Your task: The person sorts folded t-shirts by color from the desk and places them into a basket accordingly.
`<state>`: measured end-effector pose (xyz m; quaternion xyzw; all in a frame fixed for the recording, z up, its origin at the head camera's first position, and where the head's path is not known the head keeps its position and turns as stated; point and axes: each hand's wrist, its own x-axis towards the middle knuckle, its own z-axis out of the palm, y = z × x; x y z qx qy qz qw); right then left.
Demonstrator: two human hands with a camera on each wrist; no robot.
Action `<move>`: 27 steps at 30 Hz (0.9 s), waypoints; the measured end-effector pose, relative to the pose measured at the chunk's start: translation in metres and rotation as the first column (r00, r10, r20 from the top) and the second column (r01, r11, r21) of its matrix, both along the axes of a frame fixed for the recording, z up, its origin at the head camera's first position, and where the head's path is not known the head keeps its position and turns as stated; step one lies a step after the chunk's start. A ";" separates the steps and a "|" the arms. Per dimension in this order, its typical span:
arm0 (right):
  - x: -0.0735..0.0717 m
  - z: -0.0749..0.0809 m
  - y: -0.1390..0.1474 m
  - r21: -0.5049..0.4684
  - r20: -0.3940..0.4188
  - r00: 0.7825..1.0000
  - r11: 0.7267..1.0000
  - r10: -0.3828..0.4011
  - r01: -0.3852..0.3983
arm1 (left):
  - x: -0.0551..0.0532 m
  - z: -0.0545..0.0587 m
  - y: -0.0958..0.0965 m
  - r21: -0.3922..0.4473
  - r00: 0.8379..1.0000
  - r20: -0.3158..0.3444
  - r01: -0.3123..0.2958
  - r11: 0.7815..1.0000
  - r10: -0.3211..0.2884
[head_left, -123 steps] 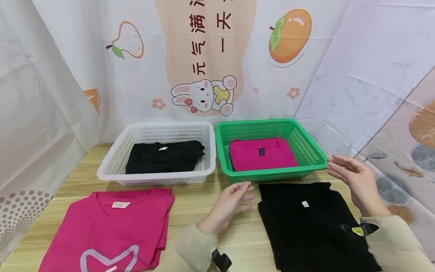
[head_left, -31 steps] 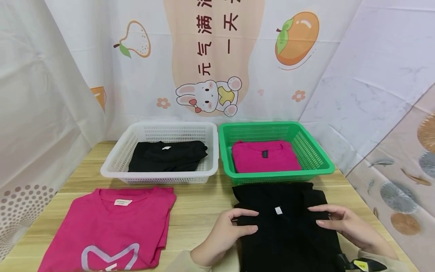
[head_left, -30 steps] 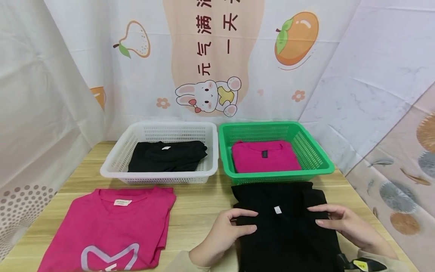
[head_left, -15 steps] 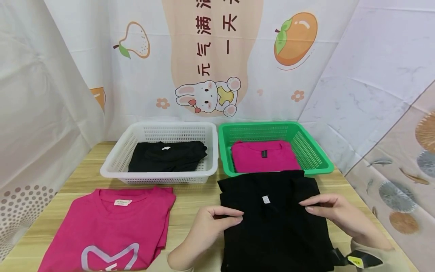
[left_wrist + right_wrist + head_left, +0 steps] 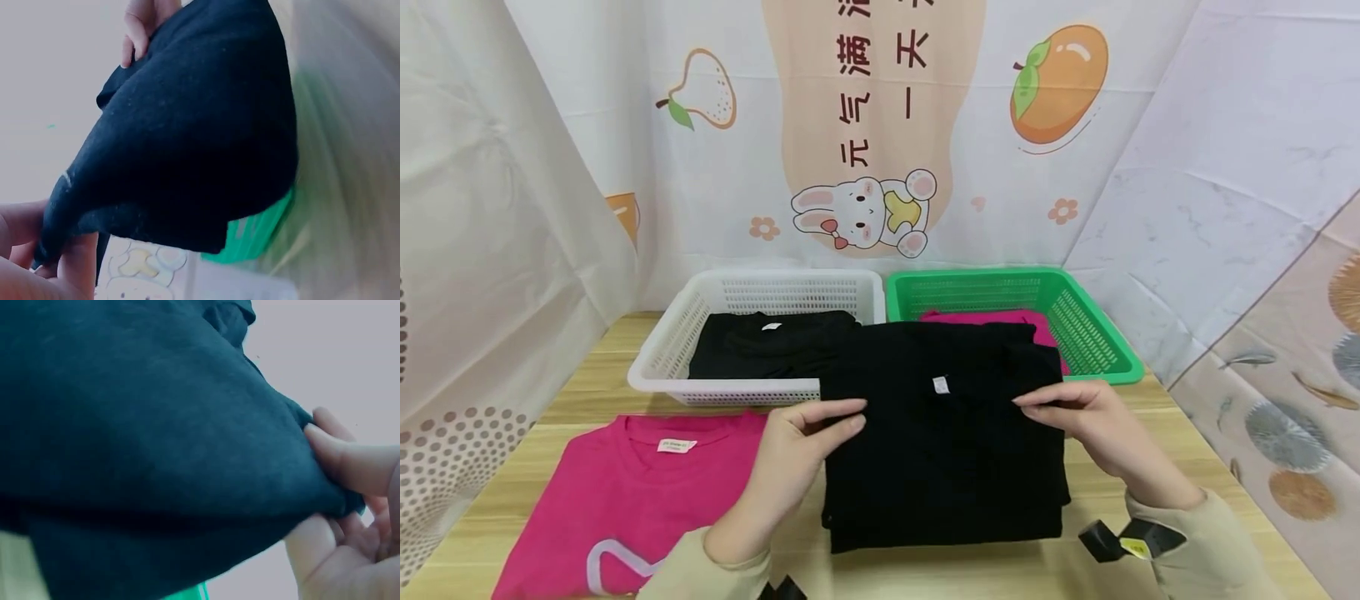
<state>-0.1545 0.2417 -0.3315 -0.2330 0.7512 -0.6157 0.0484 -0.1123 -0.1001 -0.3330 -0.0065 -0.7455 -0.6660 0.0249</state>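
A folded black T-shirt (image 5: 943, 450) with a small white neck label hangs raised over the table, overlapping the front of both baskets in the head view. My left hand (image 5: 797, 458) pinches its left side between thumb and fingers. On the opposite side my right hand (image 5: 1097, 425) grips the shirt's edge in the same way. Both wrist views show the cloth sagging between the hands, with fingers curled at its edges. A folded pink T-shirt (image 5: 655, 483) with a pale printed outline lies on the table at the left, partly behind my left forearm.
At the back left, a white basket (image 5: 658, 362) holds a folded black shirt (image 5: 737, 346). Beside it, a green basket (image 5: 1101, 337) contains a pink shirt (image 5: 1045, 329), mostly hidden by the raised one. A printed curtain (image 5: 715, 208) hangs right behind both.
Both hands came down onto the black T-shirt, took hold of its sides and lifted it off the table. It has moved up and left, toward the baskets. The pink T-shirt stayed put.
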 end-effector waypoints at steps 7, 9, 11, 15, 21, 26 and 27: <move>-0.015 0.019 -0.037 0.025 0.017 0.989 0.989 -0.146 0.146 | -0.011 0.017 -0.029 -0.198 0.999 0.008 -0.042 0.979 0.045; -0.019 0.024 -0.047 0.025 0.050 0.981 0.982 -0.188 0.187 | -0.014 0.023 -0.036 -0.232 0.999 0.037 -0.014 0.973 0.023; -0.024 0.030 -0.056 0.038 0.080 0.972 0.975 -0.222 0.220 | -0.020 0.030 -0.043 -0.250 0.997 0.080 0.023 0.968 -0.003; -0.034 0.042 -0.069 0.088 0.107 0.964 0.969 -0.242 0.233 | -0.033 0.042 -0.053 -0.308 0.990 0.135 0.077 0.948 -0.036; -0.053 0.057 -0.083 0.219 0.157 0.976 0.969 -0.150 0.114 | -0.048 0.057 -0.066 -0.274 0.988 0.119 0.128 0.953 -0.098; -0.063 0.068 -0.093 0.345 0.145 0.985 0.938 -0.093 0.037 | -0.059 0.060 -0.081 -0.379 0.994 0.070 0.109 0.919 -0.089; -0.065 0.069 -0.096 0.355 0.142 0.986 0.934 -0.090 0.034 | -0.061 0.060 -0.083 -0.397 0.994 0.058 0.105 0.912 -0.090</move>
